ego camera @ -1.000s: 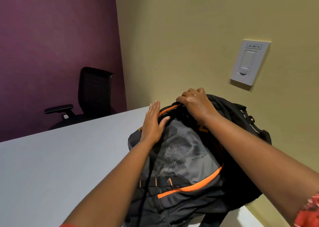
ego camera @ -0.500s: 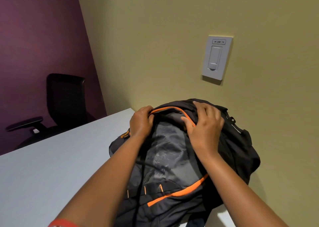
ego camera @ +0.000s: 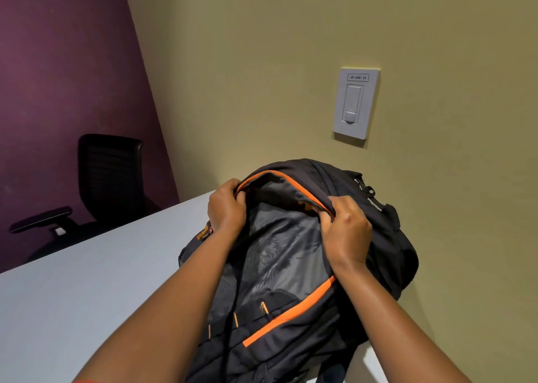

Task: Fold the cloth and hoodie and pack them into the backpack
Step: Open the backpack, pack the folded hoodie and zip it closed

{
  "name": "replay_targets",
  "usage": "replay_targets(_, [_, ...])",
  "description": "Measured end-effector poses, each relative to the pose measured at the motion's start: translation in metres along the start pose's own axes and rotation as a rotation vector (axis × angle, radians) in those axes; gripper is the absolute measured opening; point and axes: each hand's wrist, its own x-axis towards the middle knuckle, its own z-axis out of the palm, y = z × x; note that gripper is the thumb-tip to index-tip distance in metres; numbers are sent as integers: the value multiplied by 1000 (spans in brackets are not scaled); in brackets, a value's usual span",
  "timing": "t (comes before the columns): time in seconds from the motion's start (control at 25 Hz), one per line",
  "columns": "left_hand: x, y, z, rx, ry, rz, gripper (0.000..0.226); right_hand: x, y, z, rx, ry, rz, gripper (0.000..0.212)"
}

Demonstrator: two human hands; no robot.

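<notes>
Head view. The black fabric backpack with orange piping and a grey printed front panel lies on the pale grey table top, its far side against the olive wall. The left hand clenches the orange-edged rim at the backpack's upper left; the right hand grips the same rim at its upper right. Neither the cloth nor the hoodie is in view; whether they are inside cannot be told.

Risks, as judged: the backpack's right side overhangs the table edge, so a hard pull toward that side could tip it off. Both hands bunch the rim fabric; if the zip is being worked, the fabric could catch in it. A bulging load could push the opening apart.

Surroundings: a white wall switch plate with a small label sits on the wall above the backpack. A black mesh office chair with armrest stands left of the backpack, beyond the table, before a purple wall.
</notes>
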Motion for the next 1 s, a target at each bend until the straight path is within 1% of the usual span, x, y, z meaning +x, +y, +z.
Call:
replay_targets(0.16, [13,16,-2,-220,133,-243,16,41,-20,-1,50,64,-127,33])
replay_targets(0.24, [18,21,-1,-314,182,-301,16,59,-27,-4,41,92,-217,33])
replay_targets(0.32, [21,25,0,-409,201,-315,16,73,-32,-8,-32,142,-326,26])
replay_targets(0.44, [22,25,11,-469,162,-319,17,84,-29,-11,-152,215,-425,15])
replay_targets(0.52, [18,23,22,-498,98,-335,17,82,-18,-11,-186,206,-419,18])
replay_targets(0.6, [12,23,32,-487,47,-315,16,77,-6,-11,-214,185,-390,26])
replay_targets(0.68, [3,24,41,-447,9,-219,24,69,3,-9,-289,180,-400,34])
replay_targets(0.72, [-3,24,46,-411,-24,-130,36,63,7,-7,-331,170,-426,38])
replay_targets(0.8, [-17,23,58,-232,-99,128,64,46,16,-1,-429,88,-491,46])
replay_targets(0.84, [-23,21,65,-107,-138,264,70,36,21,2,-501,19,-504,51])
replay_targets(0.92, [-35,14,75,102,-248,467,73,21,34,7,-637,-110,-477,66])
replay_targets(0.96, [-39,10,78,164,-314,504,74,16,42,10,-667,-155,-451,72])
replay_targets(1.0, [-43,4,81,204,-375,499,77,12,49,13,-675,-186,-425,76])
